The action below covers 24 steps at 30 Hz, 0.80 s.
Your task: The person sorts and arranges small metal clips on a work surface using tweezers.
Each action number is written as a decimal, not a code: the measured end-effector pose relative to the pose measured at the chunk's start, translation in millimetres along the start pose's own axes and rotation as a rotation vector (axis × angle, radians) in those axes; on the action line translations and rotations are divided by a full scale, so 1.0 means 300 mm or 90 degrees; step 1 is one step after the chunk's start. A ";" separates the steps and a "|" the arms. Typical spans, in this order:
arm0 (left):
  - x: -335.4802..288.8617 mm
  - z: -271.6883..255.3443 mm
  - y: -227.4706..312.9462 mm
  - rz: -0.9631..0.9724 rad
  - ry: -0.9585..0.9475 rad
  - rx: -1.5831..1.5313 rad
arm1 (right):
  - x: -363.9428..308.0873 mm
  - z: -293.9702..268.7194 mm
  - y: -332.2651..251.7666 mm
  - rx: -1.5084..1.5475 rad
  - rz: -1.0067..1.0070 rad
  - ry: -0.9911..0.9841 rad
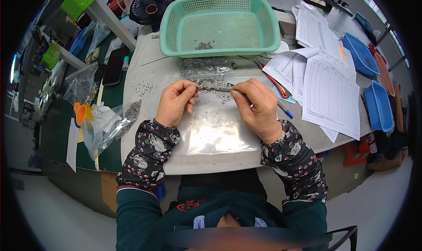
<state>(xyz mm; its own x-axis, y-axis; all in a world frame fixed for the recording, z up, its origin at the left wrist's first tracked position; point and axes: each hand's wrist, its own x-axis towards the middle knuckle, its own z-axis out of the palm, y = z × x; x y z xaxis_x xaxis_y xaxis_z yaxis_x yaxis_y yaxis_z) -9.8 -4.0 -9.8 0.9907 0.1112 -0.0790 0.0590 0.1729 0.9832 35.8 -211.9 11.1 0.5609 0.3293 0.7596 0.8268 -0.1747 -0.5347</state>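
In front of me my left hand point(176, 103) is closed in a pinch at the left end of a thin dark metal tool point(220, 89). My right hand point(259, 106) grips the other end between thumb and fingers. Whether the tool is a rod or tweezers, I cannot tell; any tiny part at the left fingertips is too small to make out. Just beyond and beneath it lie many small grey metal pieces point(225, 97), heaped on a flat clear plastic bag point(215, 136). A clear bag filled with similar pieces point(203, 68) lies behind them.
A green mesh basket point(220, 53) stands at the back, with a black fan point(151, 8) beside it. Printed sheets point(332, 90), red-handled pliers point(274, 80) and a blue pen point(285, 110) lie right. Another bag of parts point(110, 125) and a dark phone point(115, 67) lie left.
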 end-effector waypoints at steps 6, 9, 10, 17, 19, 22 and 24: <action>0.005 0.012 -0.004 0.033 0.003 0.008 | 0.002 -0.013 0.006 -0.023 0.015 0.014; 0.009 0.016 -0.009 0.049 0.007 0.013 | 0.004 -0.019 0.006 -0.036 0.016 0.010; 0.010 0.017 -0.014 0.063 0.005 0.019 | 0.003 -0.020 0.008 -0.034 0.023 0.012; 0.006 0.018 -0.015 0.075 -0.003 0.039 | -0.010 -0.021 0.006 0.000 0.085 0.008; 0.003 0.018 -0.017 0.066 -0.007 0.029 | -0.021 -0.018 0.009 0.031 0.122 0.003; -0.006 0.023 -0.014 0.036 -0.029 -0.010 | -0.035 -0.014 0.012 0.082 0.186 0.022; -0.014 0.023 -0.015 0.027 -0.026 -0.029 | -0.035 -0.011 0.009 0.105 0.213 0.047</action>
<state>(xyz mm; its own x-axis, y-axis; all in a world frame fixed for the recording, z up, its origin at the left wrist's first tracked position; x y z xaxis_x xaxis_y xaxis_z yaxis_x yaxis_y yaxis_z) -13.4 -11.9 -12.9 0.9964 0.0794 -0.0299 0.0123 0.2140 0.9768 32.2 -218.7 3.0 0.8050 0.2107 0.5546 0.5829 -0.1069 -0.8055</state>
